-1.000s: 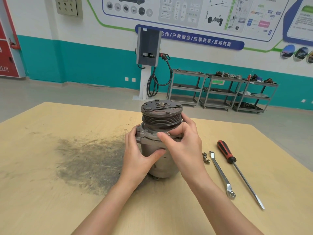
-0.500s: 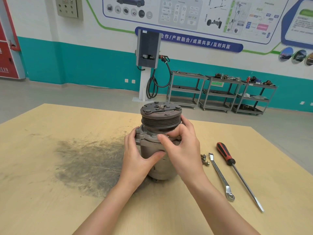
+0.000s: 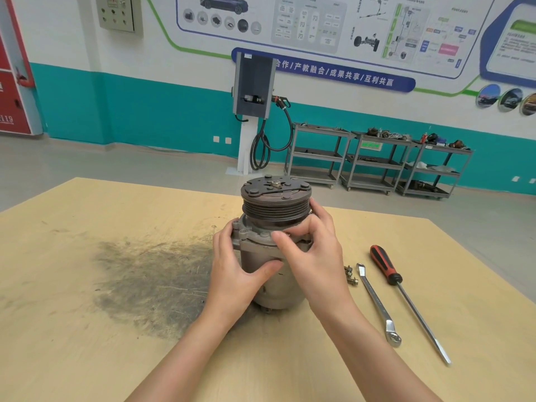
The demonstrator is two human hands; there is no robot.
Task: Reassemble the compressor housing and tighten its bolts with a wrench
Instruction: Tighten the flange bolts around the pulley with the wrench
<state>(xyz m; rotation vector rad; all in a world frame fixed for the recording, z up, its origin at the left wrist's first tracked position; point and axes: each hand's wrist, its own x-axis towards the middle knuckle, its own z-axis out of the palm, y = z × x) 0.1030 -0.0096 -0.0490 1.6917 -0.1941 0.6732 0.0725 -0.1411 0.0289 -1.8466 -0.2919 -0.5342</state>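
**Bolt being started by hand at the housing flange**

The right hand's (image 3: 316,256) thumb and forefinger were pinched together at the flange of the upright grey cast-metal compressor housing (image 3: 261,256), just under the ribbed dark pulley (image 3: 275,210); something small and coppery showed at the fingertips, probably a bolt head, though it was too small to be sure. The left hand (image 3: 235,271) was curled round the body from nine o'clock, thumb across the front, bracing it. The housing stood near the middle of the pale plywood tabletop (image 3: 87,329).

Against the frames from a second and half a second earlier, almost nothing had shifted: both hands kept the same grip, and only the right fingertips had worked slightly at that one spot. That suggested a bolt being spun in by finger, so the wrench stage had probably not begun.

At three o'clock of the housing lay a small cluster of loose brass-coloured bolts (image 3: 351,275), then a slim steel ring spanner (image 3: 377,303), then a long flat screwdriver with a red-and-black handle (image 3: 385,265), all untouched. A dark grimy smear (image 3: 150,274) spread across the tabletop at nine o'clock. The pulley overhung the flange closely, which would likely crowd the spanner's swing.
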